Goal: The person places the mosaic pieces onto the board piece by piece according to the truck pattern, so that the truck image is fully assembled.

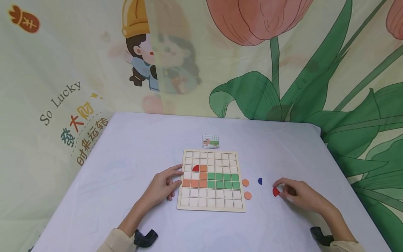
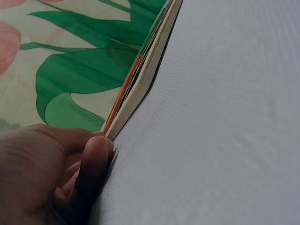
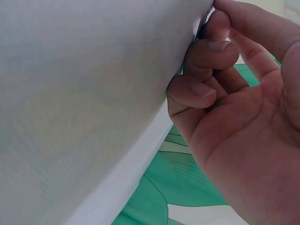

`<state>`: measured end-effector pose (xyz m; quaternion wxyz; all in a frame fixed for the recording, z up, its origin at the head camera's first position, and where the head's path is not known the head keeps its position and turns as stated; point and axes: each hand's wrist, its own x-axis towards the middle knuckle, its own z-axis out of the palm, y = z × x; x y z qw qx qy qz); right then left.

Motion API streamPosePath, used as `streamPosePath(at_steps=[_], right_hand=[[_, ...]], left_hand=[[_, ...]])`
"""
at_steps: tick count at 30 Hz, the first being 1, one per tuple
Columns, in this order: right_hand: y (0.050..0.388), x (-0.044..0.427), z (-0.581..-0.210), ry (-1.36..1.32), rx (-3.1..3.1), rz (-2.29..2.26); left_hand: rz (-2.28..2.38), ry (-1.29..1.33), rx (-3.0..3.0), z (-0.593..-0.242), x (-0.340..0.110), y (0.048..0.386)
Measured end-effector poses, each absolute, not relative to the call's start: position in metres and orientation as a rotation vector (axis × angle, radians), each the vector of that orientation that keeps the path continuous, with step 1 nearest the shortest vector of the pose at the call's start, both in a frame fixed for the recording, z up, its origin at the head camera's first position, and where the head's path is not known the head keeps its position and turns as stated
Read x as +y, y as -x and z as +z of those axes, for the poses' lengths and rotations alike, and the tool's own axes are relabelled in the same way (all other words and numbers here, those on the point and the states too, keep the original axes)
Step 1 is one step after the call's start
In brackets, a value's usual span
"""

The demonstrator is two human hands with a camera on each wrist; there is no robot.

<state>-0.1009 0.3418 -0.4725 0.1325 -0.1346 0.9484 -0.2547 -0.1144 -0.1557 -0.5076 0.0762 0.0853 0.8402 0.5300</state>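
Observation:
A wooden grid board lies on the white-covered table, with orange squares, green squares and a red quarter-round piece set in its cells. Along the board's left edge rest the fingertips of my left hand; in the left wrist view its thumb touches the edge near a corner. To the right of the board, my right hand pinches a second red quarter-round piece at the tabletop between thumb and forefinger. That piece is hidden in the right wrist view, where the other fingers are curled.
Two orange discs lie just right of the board, and a blue half-disc sits between them and my right hand. Beyond the board's far edge is a small picture card. A printed cloth hangs behind the table.

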Motion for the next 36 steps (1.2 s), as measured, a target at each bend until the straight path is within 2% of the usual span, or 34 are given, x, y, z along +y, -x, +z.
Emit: streamPosePath(at_steps=[23, 36], right_hand=[[0.099, 0.335, -0.470, 0.374, 2.772, -0.772], [0.103, 0.297, -0.464, 0.404, 2.779, -0.749]], left_hand=[[1.568, -0.243, 2.535, -0.511, -0.154, 0.114], [1.564, -0.240, 2.526, -0.509, -0.156, 0.115]])
